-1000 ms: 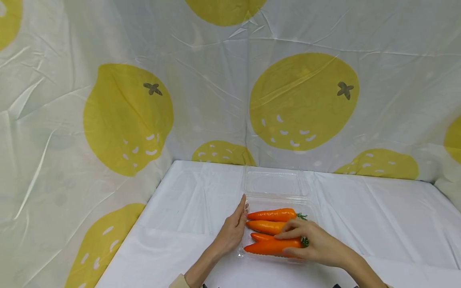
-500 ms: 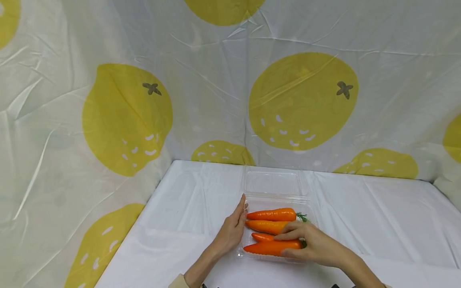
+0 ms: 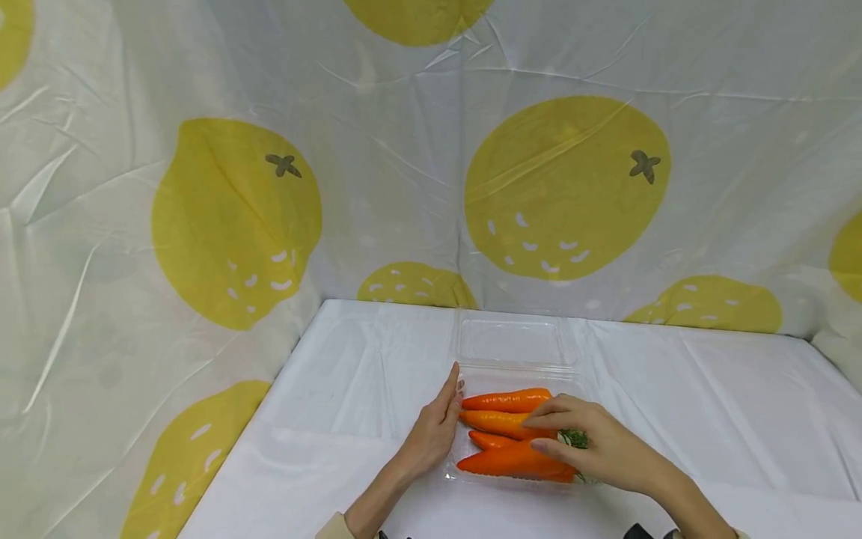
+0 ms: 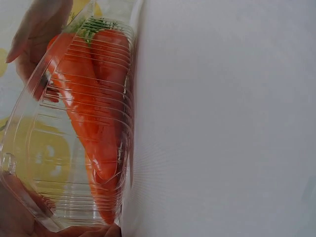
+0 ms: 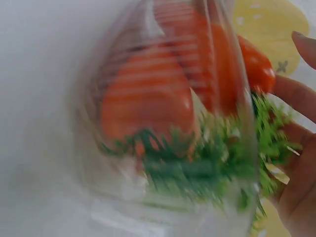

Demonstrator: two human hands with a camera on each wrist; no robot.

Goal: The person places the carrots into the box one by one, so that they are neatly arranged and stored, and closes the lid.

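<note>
Several orange carrots lie side by side in a clear plastic clamshell box (image 3: pixel 465 449), tips to the left and green tops to the right. The front carrot (image 3: pixel 515 460) rests beside a smaller-looking one (image 3: pixel 488 440), partly covered. Behind them lie another carrot (image 3: pixel 494 424) and the rearmost carrot (image 3: pixel 505 400). My left hand (image 3: pixel 434 430) rests against the box's left side with extended fingers. Over the carrots' right ends is my right hand (image 3: pixel 599 442), thumb apart from its fingers. In the right wrist view its fingers are beside the leafy green tops (image 5: pixel 269 133), gripping nothing visible.
The box's clear lid (image 3: pixel 512 342) is folded back flat behind it on the white-covered table (image 3: pixel 707 419). A curtain (image 3: pixel 397 172) printed with yellow lemons stands behind and to the left of the table.
My right hand has loosened from the front carrot and shifted slightly right and up. That carrot now sits turned a little, its green top more exposed. My left hand stays in place.
</note>
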